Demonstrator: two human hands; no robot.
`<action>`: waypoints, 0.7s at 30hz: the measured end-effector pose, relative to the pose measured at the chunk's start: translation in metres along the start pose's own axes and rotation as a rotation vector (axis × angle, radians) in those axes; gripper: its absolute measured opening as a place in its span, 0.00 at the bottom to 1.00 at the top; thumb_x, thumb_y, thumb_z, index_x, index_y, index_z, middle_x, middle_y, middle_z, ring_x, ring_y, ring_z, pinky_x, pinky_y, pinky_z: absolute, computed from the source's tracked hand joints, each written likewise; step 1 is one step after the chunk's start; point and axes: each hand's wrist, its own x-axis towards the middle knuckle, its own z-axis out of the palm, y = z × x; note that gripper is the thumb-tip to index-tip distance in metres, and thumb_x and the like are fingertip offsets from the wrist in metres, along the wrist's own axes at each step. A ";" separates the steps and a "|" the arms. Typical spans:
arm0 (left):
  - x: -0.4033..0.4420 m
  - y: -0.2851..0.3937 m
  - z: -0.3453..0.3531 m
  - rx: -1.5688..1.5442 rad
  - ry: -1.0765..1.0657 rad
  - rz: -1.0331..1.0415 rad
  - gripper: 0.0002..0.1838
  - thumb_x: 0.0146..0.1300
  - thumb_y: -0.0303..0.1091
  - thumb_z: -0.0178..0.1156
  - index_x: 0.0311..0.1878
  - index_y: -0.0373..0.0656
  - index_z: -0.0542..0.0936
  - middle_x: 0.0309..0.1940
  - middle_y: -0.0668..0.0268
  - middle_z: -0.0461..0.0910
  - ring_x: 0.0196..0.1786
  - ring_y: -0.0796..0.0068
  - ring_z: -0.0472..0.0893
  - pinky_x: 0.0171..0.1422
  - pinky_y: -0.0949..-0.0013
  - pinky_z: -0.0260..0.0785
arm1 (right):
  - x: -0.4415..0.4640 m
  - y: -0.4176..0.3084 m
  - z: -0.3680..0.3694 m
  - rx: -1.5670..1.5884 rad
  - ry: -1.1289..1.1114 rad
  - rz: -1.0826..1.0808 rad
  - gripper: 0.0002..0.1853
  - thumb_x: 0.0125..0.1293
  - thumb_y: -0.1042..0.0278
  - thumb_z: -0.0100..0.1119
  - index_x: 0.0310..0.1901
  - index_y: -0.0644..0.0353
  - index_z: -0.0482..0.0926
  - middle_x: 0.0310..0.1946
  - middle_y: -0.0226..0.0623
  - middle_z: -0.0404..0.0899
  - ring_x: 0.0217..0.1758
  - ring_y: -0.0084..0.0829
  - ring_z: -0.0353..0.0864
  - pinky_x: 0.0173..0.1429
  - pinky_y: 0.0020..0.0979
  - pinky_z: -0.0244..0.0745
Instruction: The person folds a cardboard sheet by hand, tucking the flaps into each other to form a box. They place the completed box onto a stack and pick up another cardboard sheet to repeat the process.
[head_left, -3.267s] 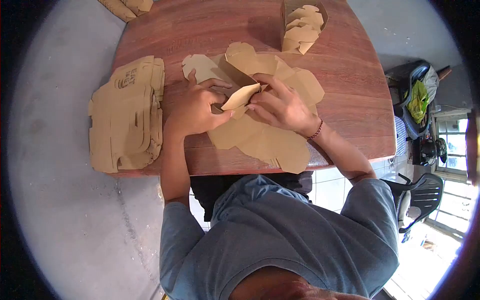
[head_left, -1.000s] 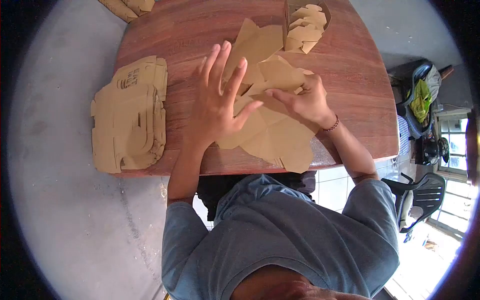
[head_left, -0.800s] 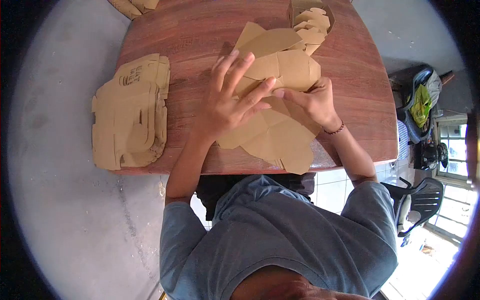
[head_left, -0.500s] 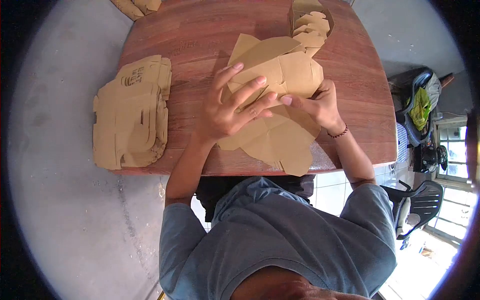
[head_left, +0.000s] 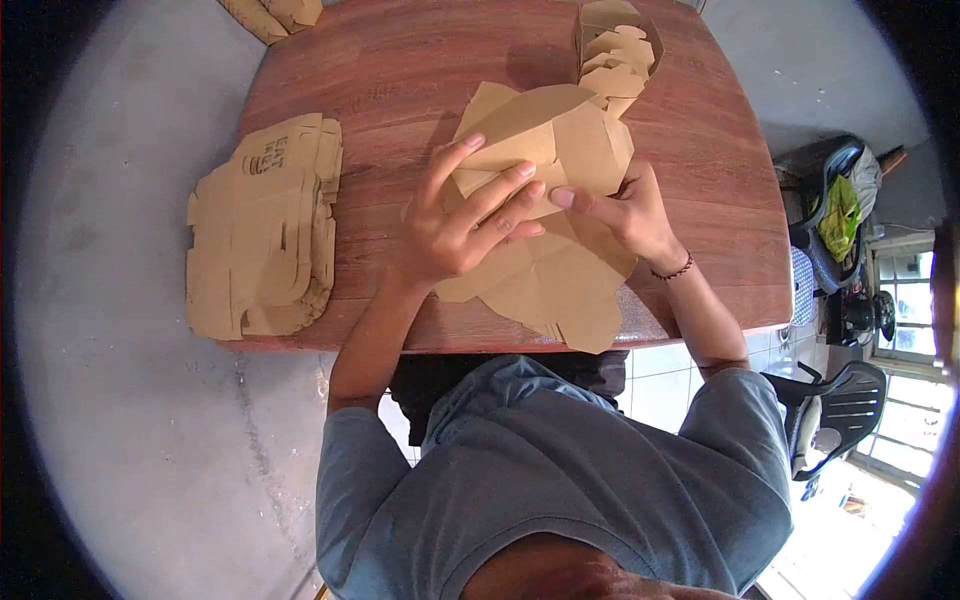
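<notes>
cardboard stack (head_left: 255, 240): left on table (head_left: 400, 60) | carton (head_left: 590, 150): over blanks (head_left: 560, 285), centre | nested boxes (head_left: 618, 78): behind, right

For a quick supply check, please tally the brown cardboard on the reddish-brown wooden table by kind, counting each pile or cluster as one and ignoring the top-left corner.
Flat brown cardboard piles: 2 (dark-printed pile at left, plain-faced pile near the front edge)
Part-folded brown cardboard piece, in hand: 1
Brown cardboard cluster with raised flaps, far side: 1
Total: 4

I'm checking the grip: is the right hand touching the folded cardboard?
Touching. The head view shows the right hand at the folded cardboard, its thumb laid over the near edge; other fingers mostly hidden.
</notes>
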 end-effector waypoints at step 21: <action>-0.003 0.006 0.003 -0.154 0.175 -0.007 0.20 0.46 0.43 0.80 0.44 0.56 0.88 0.47 0.80 0.78 0.63 0.48 0.77 0.59 0.48 0.84 | -0.001 -0.003 -0.005 -0.003 -0.027 0.053 0.19 0.61 0.66 0.75 0.51 0.66 0.83 0.44 0.35 0.88 0.44 0.21 0.84 0.48 0.28 0.80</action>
